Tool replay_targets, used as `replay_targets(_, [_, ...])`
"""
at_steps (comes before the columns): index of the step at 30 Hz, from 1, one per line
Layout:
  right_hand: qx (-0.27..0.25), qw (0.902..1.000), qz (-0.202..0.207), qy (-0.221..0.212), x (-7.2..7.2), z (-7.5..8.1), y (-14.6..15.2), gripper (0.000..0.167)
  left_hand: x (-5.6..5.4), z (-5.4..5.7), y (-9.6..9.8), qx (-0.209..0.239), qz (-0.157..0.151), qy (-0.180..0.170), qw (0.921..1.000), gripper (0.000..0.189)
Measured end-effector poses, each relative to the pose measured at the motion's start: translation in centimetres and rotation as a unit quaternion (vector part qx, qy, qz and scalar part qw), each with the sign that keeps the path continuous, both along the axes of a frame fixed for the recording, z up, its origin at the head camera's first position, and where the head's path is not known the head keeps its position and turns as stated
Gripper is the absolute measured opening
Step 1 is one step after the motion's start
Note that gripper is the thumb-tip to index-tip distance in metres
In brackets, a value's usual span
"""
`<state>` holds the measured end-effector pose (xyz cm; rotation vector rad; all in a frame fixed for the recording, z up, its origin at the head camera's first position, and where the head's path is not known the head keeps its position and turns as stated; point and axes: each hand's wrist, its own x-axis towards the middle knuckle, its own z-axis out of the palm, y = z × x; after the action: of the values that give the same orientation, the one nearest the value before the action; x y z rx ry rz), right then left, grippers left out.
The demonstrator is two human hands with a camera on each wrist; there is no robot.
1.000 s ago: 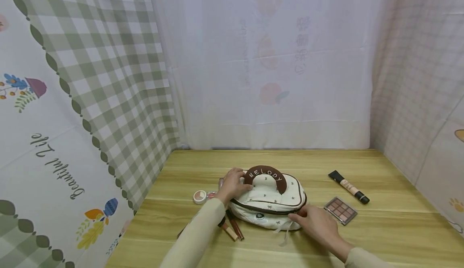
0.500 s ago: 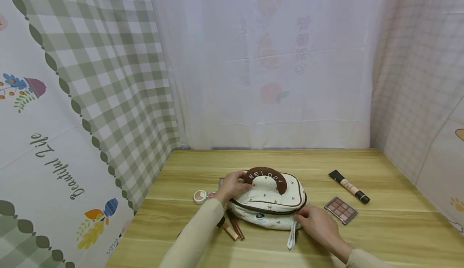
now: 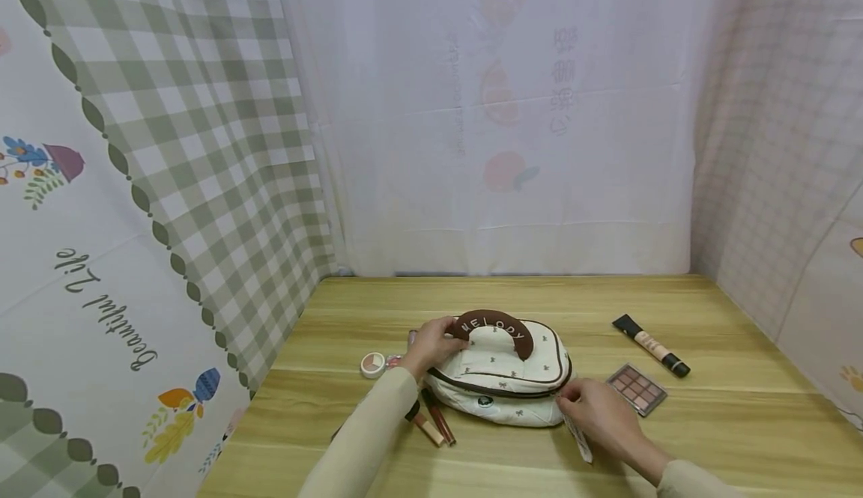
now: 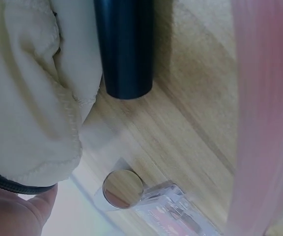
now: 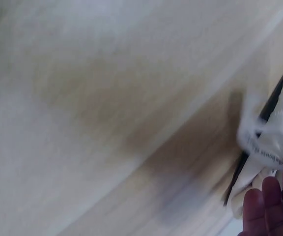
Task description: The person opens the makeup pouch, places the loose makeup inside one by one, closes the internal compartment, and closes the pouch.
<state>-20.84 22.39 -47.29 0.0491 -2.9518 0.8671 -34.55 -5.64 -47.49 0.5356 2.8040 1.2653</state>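
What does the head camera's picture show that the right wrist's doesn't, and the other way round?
Only the head view: the left grip on the pouch, its brown MELODY handle, the makeup palette, the tube with black ends and the round compact.

Only the right wrist view: print on the white ribbon large enough to pick out some letters; from the head it is too small to read.

Both: the right grip, the ribbon beside it, at least part of the pouch, and the wooden tabletop.

A cream, bow-printed cosmetic bag (image 3: 495, 368) with a brown, arched "MELODY" handle (image 3: 491, 320) lies handle-up on the wood-grain tabletop (image 3: 748, 430).
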Motion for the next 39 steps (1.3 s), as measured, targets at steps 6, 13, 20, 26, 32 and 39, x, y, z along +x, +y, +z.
replay_targets(6, [0.008,0.9999,0.004,-0.008,-0.1,0.4,0.9,0.009,-0.1,-0.2,-0.1,-0.015,0.011,0.014,0.9997,0.024])
replay_targets(13, [0.028,0.9994,0.015,0.011,-0.4,0.7,2.0,0.004,-0.2,-0.2,-0.2,-0.042,0.015,0.027,0.9986,0.019])
replay_targets(20, [0.065,0.9975,0.026,0.014,-1.3,1.2,3.2,0.007,-0.2,-0.1,-0.3,-0.064,0.016,0.032,0.9973,0.019])
replay_targets(26, [0.089,0.9954,0.026,0.023,-2.2,1.5,4.3,0.009,-0.4,-0.5,-0.4,-0.075,-0.001,0.050,0.9959,0.012])
replay_targets(32, [0.109,0.9926,0.038,0.037,-3.2,1.4,5.0,0.007,-0.5,-0.6,-0.4,-0.094,-0.013,0.060,0.9937,0.013])
replay_targets(39, [0.125,0.9904,0.052,0.028,-4.6,1.9,5.8,0.009,-0.6,-0.4,-0.4,-0.098,-0.027,0.058,0.9931,0.007])
